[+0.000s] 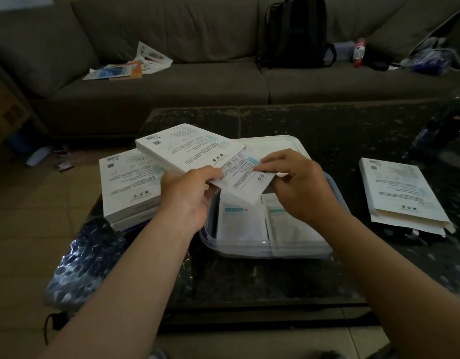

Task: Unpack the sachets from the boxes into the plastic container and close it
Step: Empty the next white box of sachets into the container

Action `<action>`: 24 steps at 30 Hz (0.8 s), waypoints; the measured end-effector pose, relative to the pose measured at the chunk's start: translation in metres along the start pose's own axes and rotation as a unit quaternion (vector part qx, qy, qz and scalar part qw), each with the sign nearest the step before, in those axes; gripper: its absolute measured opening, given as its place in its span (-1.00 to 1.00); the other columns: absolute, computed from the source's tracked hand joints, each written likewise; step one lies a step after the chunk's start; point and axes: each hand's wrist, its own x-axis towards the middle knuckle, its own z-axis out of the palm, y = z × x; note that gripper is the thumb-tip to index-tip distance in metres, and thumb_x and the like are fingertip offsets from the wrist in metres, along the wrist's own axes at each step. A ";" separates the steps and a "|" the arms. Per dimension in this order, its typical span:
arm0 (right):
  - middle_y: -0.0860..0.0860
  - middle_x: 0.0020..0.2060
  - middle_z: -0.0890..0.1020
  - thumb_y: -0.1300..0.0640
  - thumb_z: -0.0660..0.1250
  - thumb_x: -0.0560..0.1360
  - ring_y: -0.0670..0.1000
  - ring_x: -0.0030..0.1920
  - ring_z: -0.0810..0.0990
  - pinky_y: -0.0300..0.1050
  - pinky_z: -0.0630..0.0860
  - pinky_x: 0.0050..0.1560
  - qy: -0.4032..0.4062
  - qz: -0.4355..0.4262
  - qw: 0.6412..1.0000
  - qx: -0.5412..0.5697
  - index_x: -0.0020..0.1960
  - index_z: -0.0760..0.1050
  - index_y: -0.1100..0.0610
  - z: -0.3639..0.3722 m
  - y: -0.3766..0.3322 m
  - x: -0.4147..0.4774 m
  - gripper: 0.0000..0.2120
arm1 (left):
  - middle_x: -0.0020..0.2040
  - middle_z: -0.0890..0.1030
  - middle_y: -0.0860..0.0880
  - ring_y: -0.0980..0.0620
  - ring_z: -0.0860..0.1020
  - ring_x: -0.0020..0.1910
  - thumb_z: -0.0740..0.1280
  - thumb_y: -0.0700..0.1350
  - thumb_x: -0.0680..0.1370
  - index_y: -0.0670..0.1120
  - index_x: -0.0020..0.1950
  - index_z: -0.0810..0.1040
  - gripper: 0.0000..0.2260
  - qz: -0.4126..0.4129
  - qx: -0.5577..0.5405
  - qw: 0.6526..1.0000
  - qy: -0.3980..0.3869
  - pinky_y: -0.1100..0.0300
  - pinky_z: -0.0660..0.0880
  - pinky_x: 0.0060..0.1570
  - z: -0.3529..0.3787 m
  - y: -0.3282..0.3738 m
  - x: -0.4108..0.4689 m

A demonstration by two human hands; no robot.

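Head view: the sachets (245, 177) stood half out of the box (187, 149). The right hand (298, 185) pinched their corner in a closed grip, and the left hand (187, 200) clamped the box end, apparently bracing the pull. Directly below the grip sat the open plastic container (265, 251), so they could drop straight in. Left of the grip, stacked boxes (128, 187) waited on the desk (327, 125).
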 end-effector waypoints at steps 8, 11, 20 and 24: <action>-0.12 -0.05 0.68 0.14 0.41 0.50 -0.09 0.02 0.65 -0.14 0.63 0.01 0.067 0.061 0.984 0.151 -0.03 0.65 0.02 -0.025 -0.002 0.000 -0.92 | 0.20 0.64 -0.11 -0.13 0.67 0.13 0.39 -0.52 0.49 -0.13 0.30 0.50 -0.53 0.018 -0.039 0.999 0.010 0.14 0.70 -0.14 0.004 0.003 0.002; -0.20 -0.16 0.68 0.11 0.41 0.48 -0.17 -0.05 0.65 -0.29 0.61 -0.10 0.097 0.086 0.966 0.226 -0.04 0.61 0.01 -0.038 -0.004 -0.002 -0.93 | 0.23 0.63 -0.10 -0.12 0.64 0.16 0.38 -0.54 0.47 -0.15 0.40 0.48 -0.45 0.033 -0.052 0.998 0.016 0.17 0.69 -0.10 0.000 0.004 0.005; -0.07 0.00 0.64 0.18 0.36 0.53 -0.05 0.01 0.66 -0.12 0.65 -0.15 0.015 0.203 0.932 0.300 0.05 0.55 0.06 -0.033 0.008 -0.003 -0.89 | 0.26 0.63 -0.09 -0.11 0.62 0.24 0.39 -0.54 0.46 -0.16 0.37 0.47 -0.46 0.064 -0.047 0.996 0.034 0.17 0.69 -0.05 -0.006 0.002 0.012; -0.06 -0.04 0.67 0.17 0.38 0.53 -0.03 -0.01 0.69 -0.04 0.67 -0.11 -0.051 0.228 0.929 0.286 0.07 0.58 0.10 -0.020 0.011 0.001 -0.88 | 0.20 0.65 -0.06 -0.09 0.63 0.21 0.38 -0.54 0.47 -0.12 0.29 0.51 -0.50 0.070 -0.046 0.996 0.026 0.19 0.68 -0.07 -0.005 0.001 0.010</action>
